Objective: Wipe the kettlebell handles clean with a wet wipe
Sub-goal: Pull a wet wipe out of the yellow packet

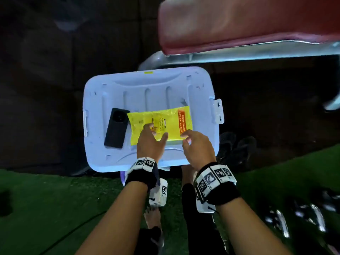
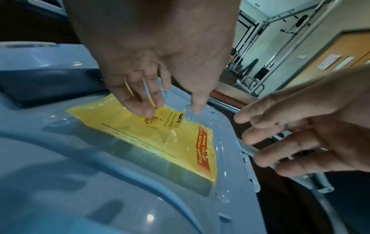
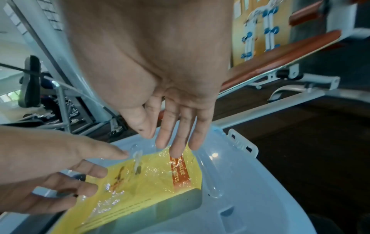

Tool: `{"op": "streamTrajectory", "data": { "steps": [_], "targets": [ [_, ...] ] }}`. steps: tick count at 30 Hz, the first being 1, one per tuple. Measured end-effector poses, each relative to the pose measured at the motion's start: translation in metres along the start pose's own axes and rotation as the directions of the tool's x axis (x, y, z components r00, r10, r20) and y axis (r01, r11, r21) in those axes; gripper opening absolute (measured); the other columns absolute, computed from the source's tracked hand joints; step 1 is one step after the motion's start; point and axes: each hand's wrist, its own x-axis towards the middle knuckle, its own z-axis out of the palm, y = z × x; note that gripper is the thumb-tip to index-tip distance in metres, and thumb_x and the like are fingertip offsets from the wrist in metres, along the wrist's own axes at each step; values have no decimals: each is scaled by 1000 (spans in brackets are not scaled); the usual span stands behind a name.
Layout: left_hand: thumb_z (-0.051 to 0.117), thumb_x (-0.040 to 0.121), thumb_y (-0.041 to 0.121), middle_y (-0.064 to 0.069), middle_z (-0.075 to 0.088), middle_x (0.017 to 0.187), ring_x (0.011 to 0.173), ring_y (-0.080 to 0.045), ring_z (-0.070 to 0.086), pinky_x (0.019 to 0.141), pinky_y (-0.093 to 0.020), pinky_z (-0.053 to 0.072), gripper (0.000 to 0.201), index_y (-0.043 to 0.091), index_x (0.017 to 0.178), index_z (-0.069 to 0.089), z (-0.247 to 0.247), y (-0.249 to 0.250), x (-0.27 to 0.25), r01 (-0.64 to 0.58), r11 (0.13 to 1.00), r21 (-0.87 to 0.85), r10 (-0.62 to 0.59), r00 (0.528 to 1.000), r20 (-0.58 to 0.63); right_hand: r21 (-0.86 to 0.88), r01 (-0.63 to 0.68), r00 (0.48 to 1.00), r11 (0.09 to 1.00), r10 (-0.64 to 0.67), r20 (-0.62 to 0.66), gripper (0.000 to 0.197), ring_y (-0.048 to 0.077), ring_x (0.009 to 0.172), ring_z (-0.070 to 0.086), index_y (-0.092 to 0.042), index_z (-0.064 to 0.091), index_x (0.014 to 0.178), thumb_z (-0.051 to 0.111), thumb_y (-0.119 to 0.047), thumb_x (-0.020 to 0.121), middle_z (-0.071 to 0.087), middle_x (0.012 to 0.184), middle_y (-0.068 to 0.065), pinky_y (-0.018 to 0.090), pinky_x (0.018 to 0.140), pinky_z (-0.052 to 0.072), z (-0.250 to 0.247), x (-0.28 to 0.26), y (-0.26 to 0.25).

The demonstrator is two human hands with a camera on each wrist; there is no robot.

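A yellow wet wipe pack [image 1: 171, 120] with an orange band lies flat on a white bin lid [image 1: 147, 85]. My left hand [image 1: 154, 132] is over the pack's middle. In the left wrist view its fingertips [image 2: 148, 109] press on the pack's label flap [image 2: 170, 120], which curls up slightly, and the thumb stands apart. My right hand [image 1: 185, 137] hovers at the pack's right end. Its fingers [image 3: 176, 147] are straight, and the middle fingertip touches the orange band [image 3: 178, 175]. I cannot make out a kettlebell in any view.
A black phone [image 1: 116, 127] lies on the lid left of the pack. A red padded bench [image 1: 239, 24] on a white frame stands behind. Dark shoes [image 1: 237, 146] sit to the right of the bin, green turf [image 1: 46, 199] is underfoot, and blurred shiny metal gear [image 1: 303, 218] sits at lower right.
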Motion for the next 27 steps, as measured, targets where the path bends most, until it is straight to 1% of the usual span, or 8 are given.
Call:
{"op": "streamTrajectory", "data": {
  "steps": [4, 7, 10, 14, 17, 20, 23, 27],
  "targets": [
    [78, 78, 58, -5, 53, 134, 118, -27, 58, 91, -44, 52, 82, 23, 142, 42, 18, 5, 37, 135, 978, 156, -121, 988, -98, -85, 24, 999, 996, -20, 48, 27, 23, 99, 66, -25, 68, 116, 55, -16, 94, 71, 108, 2, 33, 79, 50, 12, 55, 9],
    [67, 89, 54, -7, 56, 125, 113, -29, 59, 85, -41, 51, 48, 21, 123, 61, 27, 0, 59, 127, 958, 256, -105, 989, -99, -63, 21, 998, 998, -17, 63, 27, 24, 95, 65, -25, 68, 114, 55, -14, 93, 71, 104, 2, 32, 77, 50, 22, 84, 14],
    [54, 103, 39, -11, 64, 101, 97, -34, 61, 77, -39, 43, 32, 11, 97, 67, 26, -10, 72, 62, 994, 86, -51, 991, -126, -38, 21, 996, 999, -18, 87, 24, 22, 91, 64, -26, 70, 109, 60, -13, 92, 69, 100, 0, 30, 74, 47, 31, 102, 11],
    [52, 105, 35, -8, 61, 86, 83, -32, 57, 69, -36, 38, 27, 12, 91, 55, 13, -27, 74, 58, 989, -137, -80, 984, -161, 33, 40, 995, 999, -42, 88, 13, 22, 95, 63, -27, 76, 100, 69, -20, 91, 69, 95, 2, 35, 82, 50, 47, 117, 0],
    [52, 105, 38, 5, 53, 72, 74, -28, 51, 66, -35, 39, 29, 15, 89, 48, 8, -36, 69, 112, 968, -224, -136, 986, -93, -42, 72, 990, 996, -67, 123, 16, 21, 96, 61, -31, 78, 103, 68, -36, 92, 65, 96, 1, 31, 74, 43, 63, 126, -10],
    [52, 105, 38, 9, 49, 67, 66, -23, 46, 62, -34, 32, 29, 16, 88, 45, 5, -40, 67, 131, 962, -239, -150, 987, -60, -91, 56, 993, 994, -45, 112, 25, 16, 91, 60, -38, 79, 98, 67, -56, 86, 64, 94, -4, 27, 70, 34, 73, 129, -20],
    [51, 105, 38, 7, 47, 65, 61, -18, 46, 60, -35, 29, 29, 15, 89, 44, 1, -44, 70, 120, 966, -229, -134, 990, -46, -100, 28, 997, 995, -21, 72, 25, 21, 92, 68, -29, 79, 88, 72, -53, 82, 73, 96, -4, 29, 70, 43, 82, 131, -28],
    [51, 105, 37, 3, 50, 67, 67, -27, 49, 60, -35, 32, 28, 14, 91, 46, -1, -45, 72, 133, 964, -230, -144, 989, -34, -122, 62, 995, 991, -52, 81, 21, 24, 91, 66, -26, 79, 89, 72, -46, 86, 70, 96, 1, 34, 76, 49, 88, 132, -30]
  ]
}}
